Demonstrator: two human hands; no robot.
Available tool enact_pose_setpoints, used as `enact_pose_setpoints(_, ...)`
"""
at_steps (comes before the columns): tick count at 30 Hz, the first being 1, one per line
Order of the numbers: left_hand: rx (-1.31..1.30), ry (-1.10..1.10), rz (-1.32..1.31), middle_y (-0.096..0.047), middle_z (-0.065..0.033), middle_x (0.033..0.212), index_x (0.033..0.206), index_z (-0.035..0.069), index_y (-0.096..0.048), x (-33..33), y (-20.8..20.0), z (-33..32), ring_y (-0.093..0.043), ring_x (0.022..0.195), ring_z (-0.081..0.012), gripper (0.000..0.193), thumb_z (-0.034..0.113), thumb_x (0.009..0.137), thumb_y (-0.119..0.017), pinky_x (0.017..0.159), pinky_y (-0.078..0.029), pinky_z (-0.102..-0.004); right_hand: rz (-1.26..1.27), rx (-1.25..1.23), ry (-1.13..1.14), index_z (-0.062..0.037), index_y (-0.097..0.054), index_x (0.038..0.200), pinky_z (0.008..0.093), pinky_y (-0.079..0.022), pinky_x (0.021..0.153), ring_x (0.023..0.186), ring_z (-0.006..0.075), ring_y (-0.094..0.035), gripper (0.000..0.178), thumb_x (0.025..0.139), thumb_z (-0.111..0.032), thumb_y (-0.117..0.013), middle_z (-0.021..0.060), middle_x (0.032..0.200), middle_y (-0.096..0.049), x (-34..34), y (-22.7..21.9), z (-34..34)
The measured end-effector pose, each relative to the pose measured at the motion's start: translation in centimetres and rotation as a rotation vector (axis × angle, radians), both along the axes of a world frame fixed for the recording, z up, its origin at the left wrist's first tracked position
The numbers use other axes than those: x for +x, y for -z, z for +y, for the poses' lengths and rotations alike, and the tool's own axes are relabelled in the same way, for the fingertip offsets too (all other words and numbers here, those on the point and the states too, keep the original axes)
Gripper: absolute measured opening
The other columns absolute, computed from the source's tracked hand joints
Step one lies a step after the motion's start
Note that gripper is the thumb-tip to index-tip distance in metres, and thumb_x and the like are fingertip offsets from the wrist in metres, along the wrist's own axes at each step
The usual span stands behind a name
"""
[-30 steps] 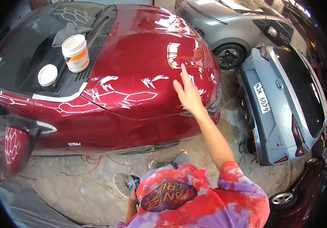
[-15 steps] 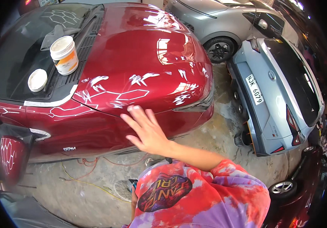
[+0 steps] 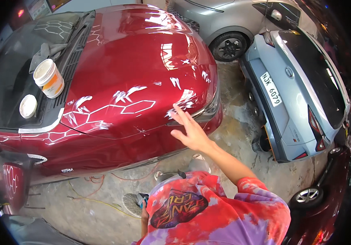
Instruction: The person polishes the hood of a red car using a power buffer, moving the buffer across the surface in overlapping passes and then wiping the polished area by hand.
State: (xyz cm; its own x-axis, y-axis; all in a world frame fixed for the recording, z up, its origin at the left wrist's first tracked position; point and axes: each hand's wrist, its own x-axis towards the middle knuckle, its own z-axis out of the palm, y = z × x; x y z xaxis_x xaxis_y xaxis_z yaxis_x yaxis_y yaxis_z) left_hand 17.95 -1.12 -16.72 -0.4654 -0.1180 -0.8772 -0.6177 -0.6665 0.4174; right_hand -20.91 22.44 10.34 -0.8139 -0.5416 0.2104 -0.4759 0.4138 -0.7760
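My right hand [image 3: 188,132] is stretched out with fingers apart over the front corner of a glossy dark red car hood [image 3: 122,65]. Its fingertips meet white smears of paste [image 3: 179,107] beside the headlight [image 3: 209,107]; nothing is in the palm. More white streaks lie across the hood. Low by my side, my left hand [image 3: 144,216] is partly hidden by my shirt. It is closed on what looks like a polisher with a blue body and a round, pale grey pad [image 3: 130,204].
An open tub [image 3: 53,81] and its white lid [image 3: 28,106] rest at the windshield's base, near a grey cloth [image 3: 46,54]. Red and yellow cords [image 3: 98,200] run over the concrete floor. A light blue car [image 3: 281,102], a silver car [image 3: 224,18] and a dark red car [image 3: 330,196] stand around.
My right hand has moved right along the hood's near edge to the headlight corner. A white smear it was over now shows uncovered. The view has shifted slightly.
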Motion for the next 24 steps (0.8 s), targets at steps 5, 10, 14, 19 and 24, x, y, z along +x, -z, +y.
enact_pose_setpoints(5,-0.045,-0.100,0.036,-0.062,-0.0165,0.123,0.133,-0.006,-0.051,-1.7,-0.4,4.6,-0.063,0.106,-0.0240,0.084,0.065,0.089,-0.057,0.093,-0.050,-0.0367,0.171,0.035,0.317,-0.0089,-0.020,0.154,0.0484,-0.021,0.117,0.136,0.0360,-0.042,0.077,0.093,-0.034,-0.061,0.0215,0.144,-0.046,-7.6,1.8,5.2)
enact_pose_setpoints(10,-0.248,-0.344,0.132,-0.061,-0.0162,0.123,0.133,-0.006,-0.051,-3.0,-2.1,9.2,-0.063,0.105,-0.0239,0.083,0.065,0.089,-0.056,0.092,-0.050,-0.0366,0.063,-0.103,-0.283,-0.0130,-0.026,0.153,0.0439,-0.027,0.116,0.135,0.0326,-0.045,0.070,0.094,-0.031,-0.059,0.0164,0.144,-0.049,-11.5,0.8,8.4)
enact_pose_setpoints(14,-0.584,-0.526,0.224,-0.061,-0.0136,0.121,0.133,-0.006,-0.051,-7.5,-8.4,13.3,-0.061,0.105,-0.0206,0.076,0.058,0.092,-0.057,0.093,-0.049,-0.0352,0.206,-0.055,0.061,-0.0156,-0.034,0.151,0.0427,-0.044,0.103,0.125,0.0336,-0.055,0.059,0.097,-0.027,-0.055,0.0241,0.138,-0.052,-21.0,4.9,13.5)
enact_pose_setpoints(19,-1.092,-0.581,0.391,-0.055,-0.0150,0.130,0.140,-0.002,-0.042,-8.9,-15.5,16.3,-0.053,0.118,-0.0232,0.085,0.060,0.087,-0.062,0.103,-0.039,-0.0367,0.025,-0.218,-0.017,-0.0163,-0.034,0.151,0.0366,-0.047,0.099,0.118,0.0260,-0.061,0.055,0.101,-0.035,-0.050,0.0176,0.126,-0.064,-26.5,5.4,18.7)
enact_pose_setpoints(24,-1.046,-0.726,0.889,-0.056,-0.0209,0.128,0.143,0.001,-0.038,-13.2,-25.9,23.1,-0.062,0.106,-0.0310,0.097,0.074,0.081,-0.058,0.089,-0.053,-0.0431,0.031,0.014,0.044,-0.0177,-0.013,0.156,0.0405,-0.042,0.102,0.128,0.0396,-0.051,0.071,0.100,-0.048,-0.045,0.0292,0.135,-0.053,-30.7,10.6,20.3)
